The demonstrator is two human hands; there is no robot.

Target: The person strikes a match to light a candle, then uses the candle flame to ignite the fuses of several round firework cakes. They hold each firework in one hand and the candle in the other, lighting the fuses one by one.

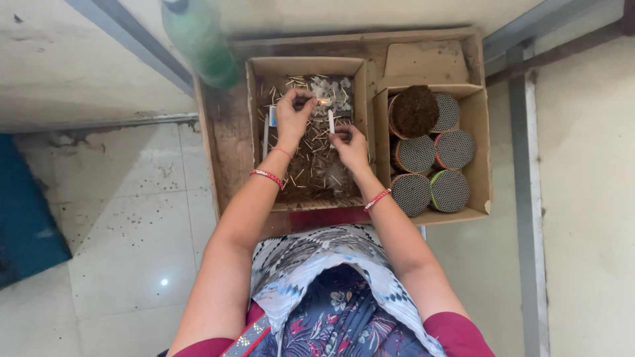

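My left hand is over an open cardboard box littered with thin sticks. Its fingers pinch a lit matchstick with a small flame at its tip. My right hand holds a short white candle upright, just below and right of the flame. Flame and candle tip are a small way apart. Both wrists wear red bangles. A heap of small pale pieces lies at the far end of the box.
A second cardboard box to the right holds several round bundles of sticks standing on end. Both boxes sit in a wooden tray. A green plastic bottle stands at the far left. Tiled floor lies to the left.
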